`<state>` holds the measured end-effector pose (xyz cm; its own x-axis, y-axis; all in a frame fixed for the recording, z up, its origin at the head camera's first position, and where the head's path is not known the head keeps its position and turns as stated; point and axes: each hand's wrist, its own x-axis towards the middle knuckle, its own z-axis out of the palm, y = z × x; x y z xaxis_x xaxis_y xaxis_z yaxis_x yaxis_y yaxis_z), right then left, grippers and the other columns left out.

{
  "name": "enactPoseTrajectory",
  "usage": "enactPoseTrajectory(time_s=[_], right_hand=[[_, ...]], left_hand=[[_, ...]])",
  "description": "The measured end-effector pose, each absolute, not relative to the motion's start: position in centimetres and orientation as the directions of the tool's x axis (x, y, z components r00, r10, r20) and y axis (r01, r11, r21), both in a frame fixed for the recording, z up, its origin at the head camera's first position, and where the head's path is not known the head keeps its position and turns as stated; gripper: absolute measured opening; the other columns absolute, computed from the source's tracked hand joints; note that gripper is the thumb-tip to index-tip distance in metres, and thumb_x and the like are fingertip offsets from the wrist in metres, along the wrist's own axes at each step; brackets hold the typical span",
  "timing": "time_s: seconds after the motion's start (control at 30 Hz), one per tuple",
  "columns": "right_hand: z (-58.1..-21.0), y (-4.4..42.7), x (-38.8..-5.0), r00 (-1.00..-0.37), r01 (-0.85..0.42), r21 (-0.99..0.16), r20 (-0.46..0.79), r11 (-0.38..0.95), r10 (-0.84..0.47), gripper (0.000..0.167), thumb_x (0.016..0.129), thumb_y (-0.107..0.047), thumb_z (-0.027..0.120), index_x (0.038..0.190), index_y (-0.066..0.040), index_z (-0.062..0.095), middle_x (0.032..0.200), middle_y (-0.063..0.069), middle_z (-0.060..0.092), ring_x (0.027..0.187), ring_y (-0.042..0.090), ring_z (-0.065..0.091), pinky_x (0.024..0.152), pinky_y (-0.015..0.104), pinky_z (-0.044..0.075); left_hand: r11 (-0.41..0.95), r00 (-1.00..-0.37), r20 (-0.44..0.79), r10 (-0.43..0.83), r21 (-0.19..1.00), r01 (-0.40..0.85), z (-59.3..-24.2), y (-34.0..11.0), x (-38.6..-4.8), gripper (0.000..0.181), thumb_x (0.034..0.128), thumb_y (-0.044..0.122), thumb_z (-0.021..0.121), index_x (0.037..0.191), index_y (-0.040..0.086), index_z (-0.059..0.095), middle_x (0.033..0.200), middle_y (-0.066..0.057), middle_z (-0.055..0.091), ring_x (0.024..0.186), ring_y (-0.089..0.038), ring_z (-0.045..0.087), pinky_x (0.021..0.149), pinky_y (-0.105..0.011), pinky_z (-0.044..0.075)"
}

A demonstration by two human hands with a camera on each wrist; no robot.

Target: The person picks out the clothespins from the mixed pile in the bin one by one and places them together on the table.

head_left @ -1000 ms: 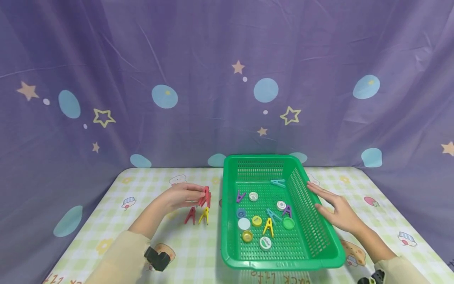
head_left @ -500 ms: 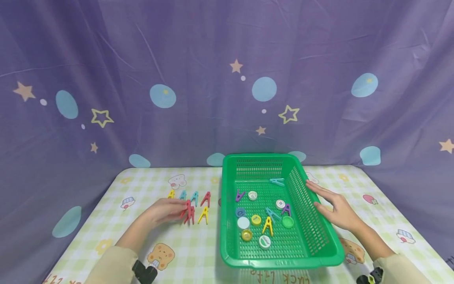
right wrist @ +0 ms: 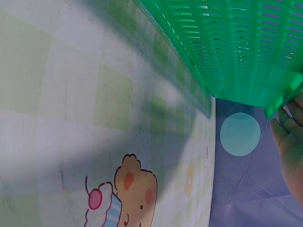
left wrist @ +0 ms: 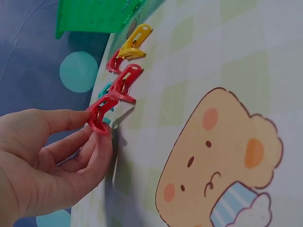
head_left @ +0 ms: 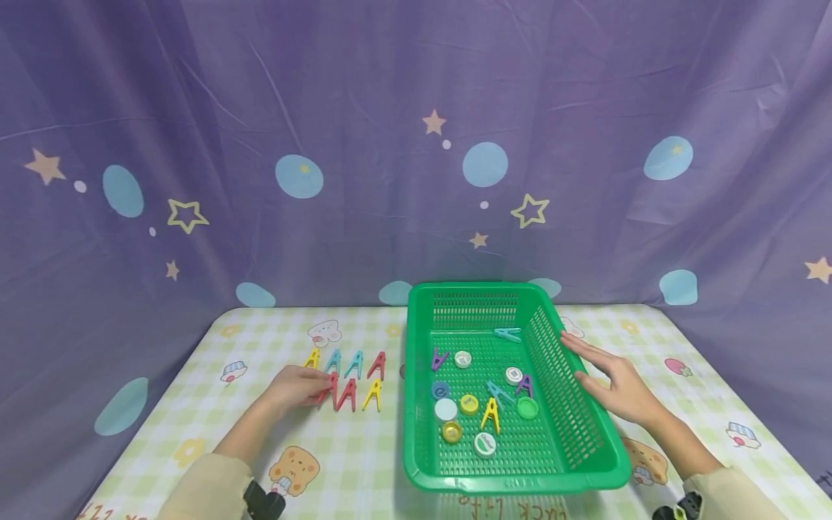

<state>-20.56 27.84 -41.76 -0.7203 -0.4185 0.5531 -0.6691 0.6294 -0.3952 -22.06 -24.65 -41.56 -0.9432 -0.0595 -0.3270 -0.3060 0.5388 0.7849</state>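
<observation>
My left hand (head_left: 295, 388) pinches a red clothespin (left wrist: 102, 112) between thumb and fingertips, low over the table. Just right of it is another red clothespin (head_left: 347, 395), and a yellow one (head_left: 373, 395) follows in the same row. Behind them lies a second row: a yellow clothespin (head_left: 313, 359), two light blue clothespins (head_left: 354, 364) and a red one (head_left: 377, 365). My right hand (head_left: 617, 386) rests with extended fingers on the right rim of the green basket (head_left: 520, 482).
Inside the basket are several bottle caps, among them a white cap (head_left: 484, 445) and a green cap (head_left: 528, 408). Clothespins lie there too, including a yellow clothespin (head_left: 490, 415) and a purple clothespin (head_left: 439, 359). A checked cloth (head_left: 364, 462) covers the table; a purple curtain (head_left: 364, 238) hangs behind.
My left hand has come left and nearer from beside the basket, carrying the red clothespin to the left end of the front row. The right hand stays on the rim.
</observation>
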Motion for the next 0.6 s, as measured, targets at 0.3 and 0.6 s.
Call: enactPoseTrajectory(time_s=[0.3, 0.6], right_hand=[[-41.80, 27.90, -20.72, -0.721, -0.669, -0.397, 0.553, 0.628, -0.419, 0.056, 0.085, -0.003, 0.063, 0.139, -0.006, 0.050, 0.146, 0.010, 0.050, 0.137, -0.009, 0.033, 0.105, -0.002, 0.021], [-41.89, 27.91, -20.67, -0.726, -0.662, -0.398, 0.550, 0.635, -0.412, 0.055, 0.085, -0.003, 0.063, 0.139, -0.007, 0.050, 0.146, 0.009, 0.050, 0.137, -0.010, 0.033, 0.105, -0.002, 0.021]], left_hand=[[0.663, -0.963, -0.238, -0.122, 0.703, -0.258, -42.10, -25.13, -22.08, 0.030, 0.0883, 0.014, 0.066, 0.112, -0.004, 0.067, 0.101, -0.018, 0.069, 0.072, -0.013, 0.060, 0.060, -0.021, 0.050], [0.700, -0.977, -0.163, -0.135, 0.682, -0.211, -41.86, -25.04, -21.93, 0.027, 0.0859, 0.013, 0.068, 0.107, -0.003, 0.069, 0.107, -0.022, 0.068, 0.087, -0.022, 0.064, 0.065, -0.024, 0.053]])
